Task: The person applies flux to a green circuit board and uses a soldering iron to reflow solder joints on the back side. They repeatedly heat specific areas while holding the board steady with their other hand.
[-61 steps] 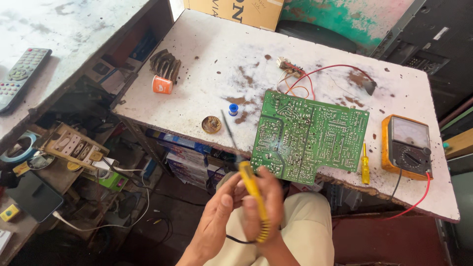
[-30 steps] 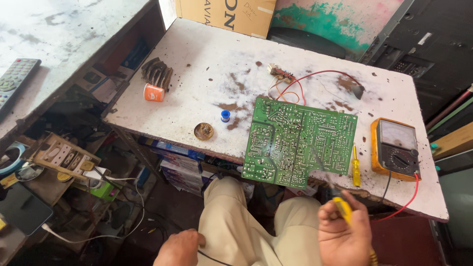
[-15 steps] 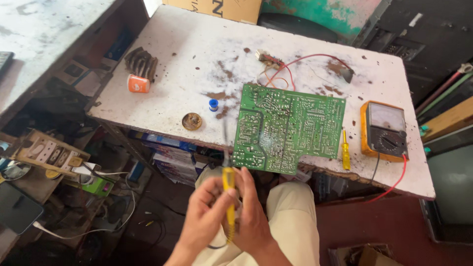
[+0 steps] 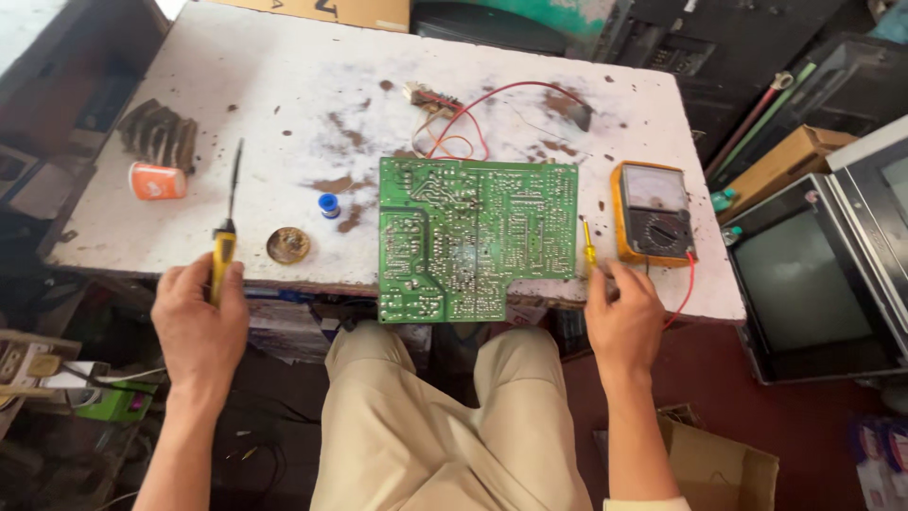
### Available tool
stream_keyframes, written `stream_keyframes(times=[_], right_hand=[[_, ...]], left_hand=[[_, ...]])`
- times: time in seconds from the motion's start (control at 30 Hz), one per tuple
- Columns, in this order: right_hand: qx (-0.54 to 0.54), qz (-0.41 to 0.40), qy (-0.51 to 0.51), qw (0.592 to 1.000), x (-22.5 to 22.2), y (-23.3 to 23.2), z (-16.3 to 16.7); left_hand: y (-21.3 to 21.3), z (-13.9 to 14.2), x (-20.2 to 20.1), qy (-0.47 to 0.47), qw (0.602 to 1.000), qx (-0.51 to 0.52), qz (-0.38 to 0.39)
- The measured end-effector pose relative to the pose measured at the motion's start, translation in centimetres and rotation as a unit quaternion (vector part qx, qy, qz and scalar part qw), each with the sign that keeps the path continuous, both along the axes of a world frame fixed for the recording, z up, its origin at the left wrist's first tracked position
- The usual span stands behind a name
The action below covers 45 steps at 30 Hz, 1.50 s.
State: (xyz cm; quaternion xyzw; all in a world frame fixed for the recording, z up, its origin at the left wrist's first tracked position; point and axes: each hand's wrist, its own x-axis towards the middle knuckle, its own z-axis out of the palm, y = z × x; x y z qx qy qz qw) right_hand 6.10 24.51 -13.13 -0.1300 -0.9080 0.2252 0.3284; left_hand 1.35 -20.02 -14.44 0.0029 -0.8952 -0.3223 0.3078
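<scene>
Head view: left hand (image 4: pixel 200 326) fingers clamped on soldering iron (image 4: pixel 225 241) at 9 o'clock of circuit board (image 4: pixel 476 237); right hand (image 4: pixel 621 322) fingers closed on screwdriver (image 4: pixel 587 248) at 3; board untouched.

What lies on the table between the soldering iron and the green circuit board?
In the head view, a round tin and a small blue spool lie between the soldering iron and the circuit board.

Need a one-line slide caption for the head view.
Left hand holds soldering iron; right hand touches yellow screwdriver beside green circuit board.

I see open tabletop (image 4: pixel 284 76) at the far left; circuit board (image 4: pixel 478 237) and meter (image 4: pixel 654 210) crowd the near edge.
</scene>
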Motion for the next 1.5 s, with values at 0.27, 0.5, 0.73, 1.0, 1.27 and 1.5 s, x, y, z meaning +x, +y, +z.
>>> stream_keyframes(times=[0.27, 0.5, 0.73, 1.0, 1.27, 1.5], right_hand=[[0.088, -0.031, -0.091, 0.991, -3.1, 1.6, -1.9], [0.002, -0.018, 0.045, 0.999, -1.3, 1.2, -1.1], [-0.419, 0.311, 0.113, 0.845, -1.7, -4.8, 1.7], [-0.114, 0.255, 0.058, 0.959, -6.1, -12.6, 4.4], [-0.039, 0.262, 0.056, 0.963, -8.4, -14.0, 5.1], [-0.035, 0.272, 0.065, 0.960, -9.0, -14.4, 4.5]], left_hand=[[-0.9, -0.1, -2.8, -0.048, 0.992, -0.090, 0.070], [-0.8, 0.0, -3.7, -0.037, 0.992, -0.087, 0.084], [-1.5, 0.0, -4.6, -0.045, 0.989, -0.095, 0.099], [-2.0, -0.1, -4.7, -0.031, 0.992, -0.089, 0.088], [-2.4, 0.3, -4.6, -0.048, 0.993, -0.074, 0.076], [-2.9, 0.3, -4.7, -0.051, 0.994, -0.068, 0.062]])
